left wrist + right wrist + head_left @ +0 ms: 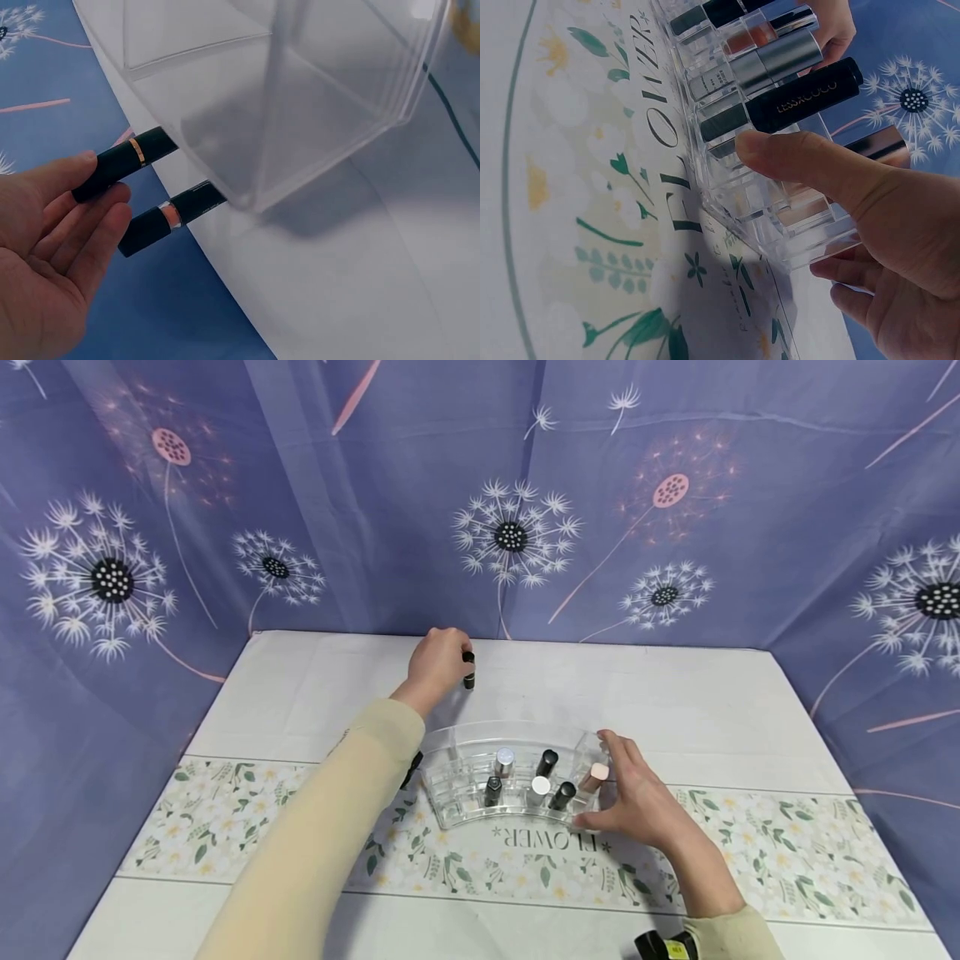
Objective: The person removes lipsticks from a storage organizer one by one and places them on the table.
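Black gold-banded lipstick tube [126, 159] is in my left hand [45, 255] on the left wrist cam, pinched lightly between thumb and fingertips. A second dark tube [148, 231] with a pinkish band sits just beside it, and the clear acrylic organizer [274, 112] overlaps their far ends. Head cam has that hand reaching well behind the organizer, toward the back of the white tablecloth [675, 710]. Right hand [637, 793] grips the organizer's right end, six cosmetic tubes [539, 791] standing inside. Right wrist cam: thumb's by a black LESSXCOCO tube [806, 97], fingers bent behind the end.
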The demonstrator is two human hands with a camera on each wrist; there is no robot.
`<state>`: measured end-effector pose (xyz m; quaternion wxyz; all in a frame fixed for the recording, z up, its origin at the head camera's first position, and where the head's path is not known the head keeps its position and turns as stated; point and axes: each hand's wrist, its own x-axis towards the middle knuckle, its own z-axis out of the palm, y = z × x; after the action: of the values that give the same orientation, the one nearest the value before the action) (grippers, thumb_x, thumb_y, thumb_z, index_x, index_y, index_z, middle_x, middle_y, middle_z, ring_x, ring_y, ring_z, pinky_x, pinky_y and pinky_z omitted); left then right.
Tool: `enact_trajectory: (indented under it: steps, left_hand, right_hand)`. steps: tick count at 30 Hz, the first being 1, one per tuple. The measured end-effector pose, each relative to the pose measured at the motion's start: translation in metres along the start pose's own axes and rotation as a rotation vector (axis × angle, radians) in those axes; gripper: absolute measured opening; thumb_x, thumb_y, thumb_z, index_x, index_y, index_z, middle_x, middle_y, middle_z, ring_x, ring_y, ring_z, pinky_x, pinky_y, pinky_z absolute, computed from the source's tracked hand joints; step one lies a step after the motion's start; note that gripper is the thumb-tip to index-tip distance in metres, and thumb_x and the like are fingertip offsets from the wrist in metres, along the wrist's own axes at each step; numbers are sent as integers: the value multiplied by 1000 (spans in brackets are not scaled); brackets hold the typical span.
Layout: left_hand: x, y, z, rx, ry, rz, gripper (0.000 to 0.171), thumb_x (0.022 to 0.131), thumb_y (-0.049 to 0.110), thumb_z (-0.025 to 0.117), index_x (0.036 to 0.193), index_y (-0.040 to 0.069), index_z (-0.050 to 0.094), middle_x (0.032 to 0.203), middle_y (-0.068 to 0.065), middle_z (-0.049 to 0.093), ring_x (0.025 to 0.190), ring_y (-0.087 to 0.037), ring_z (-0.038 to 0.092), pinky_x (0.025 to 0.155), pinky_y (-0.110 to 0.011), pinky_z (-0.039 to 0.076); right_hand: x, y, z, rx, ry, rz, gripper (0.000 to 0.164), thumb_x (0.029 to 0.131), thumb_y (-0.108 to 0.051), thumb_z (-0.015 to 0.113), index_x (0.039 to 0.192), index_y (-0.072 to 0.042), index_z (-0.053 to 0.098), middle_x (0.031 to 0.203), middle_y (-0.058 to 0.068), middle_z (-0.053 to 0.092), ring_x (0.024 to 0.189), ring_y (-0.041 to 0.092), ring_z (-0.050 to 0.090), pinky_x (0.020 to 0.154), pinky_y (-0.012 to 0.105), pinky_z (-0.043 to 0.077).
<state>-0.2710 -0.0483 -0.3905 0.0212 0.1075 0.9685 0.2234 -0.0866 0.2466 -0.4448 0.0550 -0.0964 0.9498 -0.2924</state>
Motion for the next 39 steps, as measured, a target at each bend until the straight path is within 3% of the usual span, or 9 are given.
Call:
enact_trajectory:
  steps: [24, 39]
  left_hand:
    - [5, 9, 11, 84, -1, -67, 23, 96, 16, 82, 118, 9, 80, 117, -10, 77, 106, -26, 74, 94, -40, 60]
    - [2, 12, 8, 105, -13, -74, 34, 97, 21, 82, 128, 8, 76, 124, -10, 76, 107, -26, 74, 92, -40, 61]
  right_hand:
    - [0, 0, 0, 7, 2, -4, 133, 67, -40, 102, 166, -1, 22, 158, 28, 36, 135, 55, 53, 104, 70, 50]
    - [0, 1, 0, 7, 7, -7, 133, 67, -40, 102, 166, -1, 22, 157, 28, 37, 134, 54, 54, 104, 70, 50]
